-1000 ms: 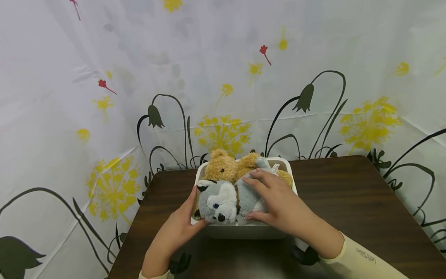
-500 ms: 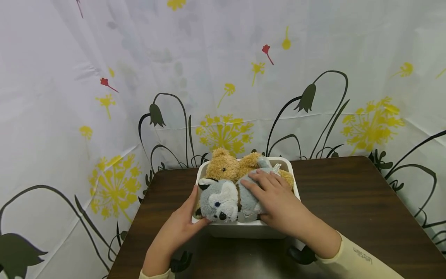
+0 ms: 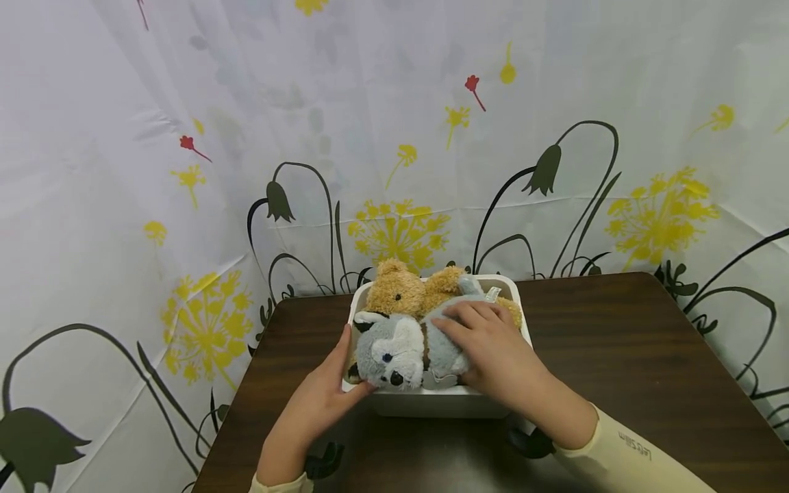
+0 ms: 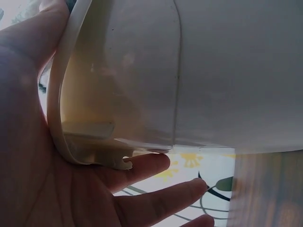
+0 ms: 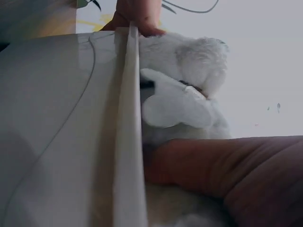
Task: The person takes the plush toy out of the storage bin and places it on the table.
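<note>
A grey and white plush husky (image 3: 392, 349) lies on its side along the front of a white plastic bin (image 3: 440, 405). Behind it in the bin lies a golden-brown teddy bear (image 3: 394, 291). My right hand (image 3: 502, 352) grips the husky's body, fingers bent over its top; its thumb goes down between the husky and the front rim in the right wrist view. At the bin's left front corner my left hand (image 3: 317, 397) rests against the rim, thumb by the husky's head, other fingers fairly straight outside the wall, as the left wrist view shows.
The bin stands on a dark wooden table (image 3: 592, 329). A white curtain (image 3: 382, 123) printed with yellow and dark green flowers hangs right behind the table. Black wrist straps sit below both hands.
My right hand has lowered its thumb between the husky and the front rim and bent its fingers more over the body. The left hand stays at the bin's corner.
</note>
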Demonstrator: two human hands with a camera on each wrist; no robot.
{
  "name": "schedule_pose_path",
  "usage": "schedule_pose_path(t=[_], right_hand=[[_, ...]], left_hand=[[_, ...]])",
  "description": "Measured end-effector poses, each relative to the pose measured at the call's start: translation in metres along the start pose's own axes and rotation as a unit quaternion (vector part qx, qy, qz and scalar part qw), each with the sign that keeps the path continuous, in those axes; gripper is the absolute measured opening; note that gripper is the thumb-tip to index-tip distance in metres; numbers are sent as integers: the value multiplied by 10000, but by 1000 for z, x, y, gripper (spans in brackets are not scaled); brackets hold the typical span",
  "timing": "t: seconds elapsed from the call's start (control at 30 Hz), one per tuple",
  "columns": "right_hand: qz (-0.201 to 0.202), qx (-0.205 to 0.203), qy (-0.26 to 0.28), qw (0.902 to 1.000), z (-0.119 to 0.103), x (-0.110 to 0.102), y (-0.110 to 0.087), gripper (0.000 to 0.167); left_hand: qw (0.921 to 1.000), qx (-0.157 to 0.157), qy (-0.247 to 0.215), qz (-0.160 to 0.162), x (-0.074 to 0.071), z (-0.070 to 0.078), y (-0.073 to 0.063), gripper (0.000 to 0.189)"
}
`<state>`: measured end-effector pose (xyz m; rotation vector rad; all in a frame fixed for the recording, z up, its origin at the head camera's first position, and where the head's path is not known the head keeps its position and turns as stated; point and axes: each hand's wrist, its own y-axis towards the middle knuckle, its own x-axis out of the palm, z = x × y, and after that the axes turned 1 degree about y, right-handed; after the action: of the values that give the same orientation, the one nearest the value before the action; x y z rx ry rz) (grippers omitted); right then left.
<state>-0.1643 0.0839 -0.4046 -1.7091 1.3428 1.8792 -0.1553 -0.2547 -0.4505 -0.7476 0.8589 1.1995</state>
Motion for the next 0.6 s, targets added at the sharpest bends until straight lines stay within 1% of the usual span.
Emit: schedule_pose_path(t=[0.07, 0.17, 0.23, 0.3, 0.4, 0.47, 0.5, 0.53, 0.6], right_hand=[[153, 75, 131, 9998, 3, 0, -1, 93], [541, 143, 438, 9975, 9, -1, -4, 92], [859, 171, 750, 9933, 15, -2, -8, 91], [1187, 184, 1135, 9863, 21, -3, -12, 88], [1646, 354, 1623, 9723, 30, -9, -20, 83], [1967, 555, 1902, 9602, 36, -16, -26, 81], [2172, 673, 1960, 9539, 39, -20, -29, 81], [2384, 803, 2026, 9464, 42, -24, -32, 80], [2894, 1029, 2167, 9267, 50, -31, -39, 77]], left_hand=[[10000, -3, -11, 15, 1, 0, 0, 116], [10000, -17, -53, 6, 2, 0, 1, 117], [10000, -27, -56, -7, 1, 1, 1, 115], [10000, -23, -50, -30, 1, 1, 1, 115], [10000, -13, -28, -66, 0, 1, 2, 114], [10000, -6, -34, -81, 0, 1, 2, 113], [10000, -6, -48, -85, 1, 1, 2, 113], [9999, -5, -51, -87, 1, 1, 3, 113], [9999, -7, -88, -107, 2, 1, 3, 112]])
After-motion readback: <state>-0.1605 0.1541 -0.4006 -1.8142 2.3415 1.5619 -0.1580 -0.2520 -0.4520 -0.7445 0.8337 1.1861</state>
